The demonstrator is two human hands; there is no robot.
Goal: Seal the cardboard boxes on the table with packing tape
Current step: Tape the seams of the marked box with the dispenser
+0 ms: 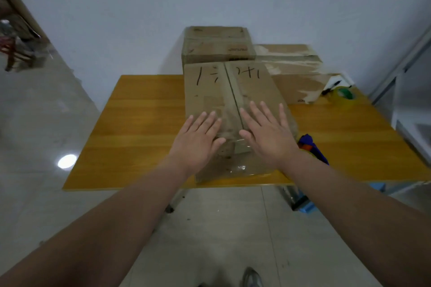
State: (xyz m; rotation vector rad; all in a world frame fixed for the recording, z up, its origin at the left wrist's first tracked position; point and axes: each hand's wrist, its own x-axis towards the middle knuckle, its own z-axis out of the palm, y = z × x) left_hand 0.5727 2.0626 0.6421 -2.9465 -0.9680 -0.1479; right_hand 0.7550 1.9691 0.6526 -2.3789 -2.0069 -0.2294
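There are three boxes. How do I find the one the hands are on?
Find the yellow table. The nearest box reaches its front edge, with the left hand and right hand lying flat on top. Only it has handwritten black marks across its top flaps.

Free room: the left half of the table (140, 135), open from its front and left edges. Obstacles: near box (221, 91) at centre, left hand (198, 140) and right hand (268, 137) flat on its top; rear box (217, 44) and torn box (298, 77) along the far edge; tape roll (346, 93) at far right; blue tool (305, 141) just beside the near box
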